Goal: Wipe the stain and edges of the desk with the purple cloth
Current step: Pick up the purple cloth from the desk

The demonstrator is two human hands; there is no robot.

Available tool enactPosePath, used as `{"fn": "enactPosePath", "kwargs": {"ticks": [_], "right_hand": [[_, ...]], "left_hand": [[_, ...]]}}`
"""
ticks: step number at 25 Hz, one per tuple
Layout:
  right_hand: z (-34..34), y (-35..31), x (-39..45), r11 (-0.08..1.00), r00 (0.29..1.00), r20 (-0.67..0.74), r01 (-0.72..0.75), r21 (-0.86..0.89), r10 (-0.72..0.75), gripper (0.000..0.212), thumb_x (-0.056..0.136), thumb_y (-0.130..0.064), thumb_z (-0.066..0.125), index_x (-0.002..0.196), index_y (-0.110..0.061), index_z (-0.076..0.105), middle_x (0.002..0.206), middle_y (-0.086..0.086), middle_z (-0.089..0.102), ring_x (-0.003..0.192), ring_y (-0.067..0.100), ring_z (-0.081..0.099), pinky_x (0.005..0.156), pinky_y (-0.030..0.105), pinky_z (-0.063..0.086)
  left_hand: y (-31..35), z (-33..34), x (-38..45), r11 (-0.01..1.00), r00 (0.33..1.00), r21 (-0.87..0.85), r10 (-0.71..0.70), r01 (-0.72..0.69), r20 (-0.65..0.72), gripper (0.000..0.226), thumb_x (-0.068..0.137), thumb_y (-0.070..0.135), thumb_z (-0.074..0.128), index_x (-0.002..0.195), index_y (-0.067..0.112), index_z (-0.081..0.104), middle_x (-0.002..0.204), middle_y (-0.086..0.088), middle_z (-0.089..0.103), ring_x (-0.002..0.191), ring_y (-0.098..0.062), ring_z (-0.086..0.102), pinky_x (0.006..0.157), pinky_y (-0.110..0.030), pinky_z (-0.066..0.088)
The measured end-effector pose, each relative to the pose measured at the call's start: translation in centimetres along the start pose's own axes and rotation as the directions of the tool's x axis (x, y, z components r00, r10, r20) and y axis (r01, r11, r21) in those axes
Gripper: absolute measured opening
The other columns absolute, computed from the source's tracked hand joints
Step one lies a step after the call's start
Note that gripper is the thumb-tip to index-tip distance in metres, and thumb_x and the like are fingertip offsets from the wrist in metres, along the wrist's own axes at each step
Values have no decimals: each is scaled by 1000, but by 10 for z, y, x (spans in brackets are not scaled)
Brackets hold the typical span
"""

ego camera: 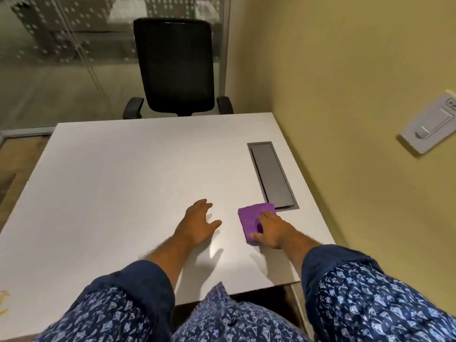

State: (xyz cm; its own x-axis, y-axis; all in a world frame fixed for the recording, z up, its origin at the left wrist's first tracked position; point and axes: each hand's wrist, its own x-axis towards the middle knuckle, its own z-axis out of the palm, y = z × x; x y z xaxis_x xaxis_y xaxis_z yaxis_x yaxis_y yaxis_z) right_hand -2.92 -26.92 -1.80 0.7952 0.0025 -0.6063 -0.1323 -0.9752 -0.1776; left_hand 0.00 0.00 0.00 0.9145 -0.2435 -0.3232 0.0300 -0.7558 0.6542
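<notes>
Closest to us are our two blue patterned sleeves, rolled up at the arms. Our left hand lies open on the tabletop with its fingers spread, and it holds nothing. Our right hand lies flat on top of the purple cloth. Its fingers press down on the cloth and the thumb sits at the near edge. It is not a tight fist, more of a flat press.

The purple cloth is folded into a small thick square. It sits on the right part of the tabletop, and its far corner touches the near end of the gray cover plate set into the top. We think the cloth is soft and very light, and it will bend and bunch up easily. On a smooth top like this it should slide well. We think the best hold is a flat palm on the middle, with the thumb and fingers hooked over the edges so the folds stay shut. For the edges of the tabletop, we could wrap it over the rim and pinch it.

At the near left corner there are some yellow marks, well apart from the cloth. That may be the stain, but we cannot tell for sure.

Farther off, a black chair stands behind the far edge.
</notes>
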Motion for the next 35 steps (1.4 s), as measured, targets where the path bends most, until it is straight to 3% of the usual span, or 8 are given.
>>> {"fn": "enactPosePath", "kwargs": {"ticks": [5,9,15,21,23,26,31,35], "right_hand": [[-1,39,24,975,988,96,139,-174,-123,75,93,-64,58,150,-17,46,173,7,18,152,32,33,121,48,35],[4,47,36,913,966,142,250,-321,-215,58,93,-60,60,135,-20,65,175,7,12,160,35,16,127,59,19],[7,44,54,881,954,237,269,-390,-186,59,89,-46,73,142,-24,61,173,3,19,161,32,12,124,69,9],[-16,47,61,955,936,-255,278,107,-244,16,86,-9,63,78,-21,70,85,0,73,81,21,63,105,47,48],[-31,43,61,826,947,-316,226,516,-61,22,83,0,63,72,-20,67,80,2,71,77,22,64,79,35,56],[-50,39,63,460,977,-194,131,878,93,14,88,-1,65,88,-15,66,92,8,70,86,26,67,73,32,54],[-64,44,64,-53,996,71,-75,996,-58,34,102,-25,53,129,-6,62,129,29,70,114,44,71,98,58,60],[-77,40,47,-209,973,166,-198,958,-158,44,106,-28,43,129,2,66,116,26,77,101,40,77,84,48,66]], "left_hand": [[32,37,13,993,994,-51,-110,110,-15,70,101,40,68,161,16,41,175,1,25,160,-19,28,114,-20,24],[47,60,11,986,984,-45,-159,163,79,61,106,33,60,161,13,42,173,-6,31,159,-22,32,114,-14,21],[48,70,9,961,946,-67,-251,269,205,62,105,32,65,159,14,43,169,-3,37,151,-17,46,101,-13,27],[53,69,22,958,948,-84,-256,276,191,61,101,36,69,156,18,48,165,-1,44,148,-17,48,105,-20,34],[58,66,29,954,954,-120,-257,276,153,64,100,39,71,156,20,48,164,-1,46,150,-20,45,117,-29,37],[66,59,38,953,962,-152,-244,260,120,71,98,39,72,160,18,43,164,-1,47,150,-23,46,122,-36,38],[83,43,51,954,984,-242,-173,176,36,74,90,41,78,155,22,46,145,0,63,127,-21,63,113,-40,50],[94,38,60,900,982,-425,-154,94,-109,19,90,33,71,106,24,69,100,-3,76,90,-21,70,90,-52,63]]}}
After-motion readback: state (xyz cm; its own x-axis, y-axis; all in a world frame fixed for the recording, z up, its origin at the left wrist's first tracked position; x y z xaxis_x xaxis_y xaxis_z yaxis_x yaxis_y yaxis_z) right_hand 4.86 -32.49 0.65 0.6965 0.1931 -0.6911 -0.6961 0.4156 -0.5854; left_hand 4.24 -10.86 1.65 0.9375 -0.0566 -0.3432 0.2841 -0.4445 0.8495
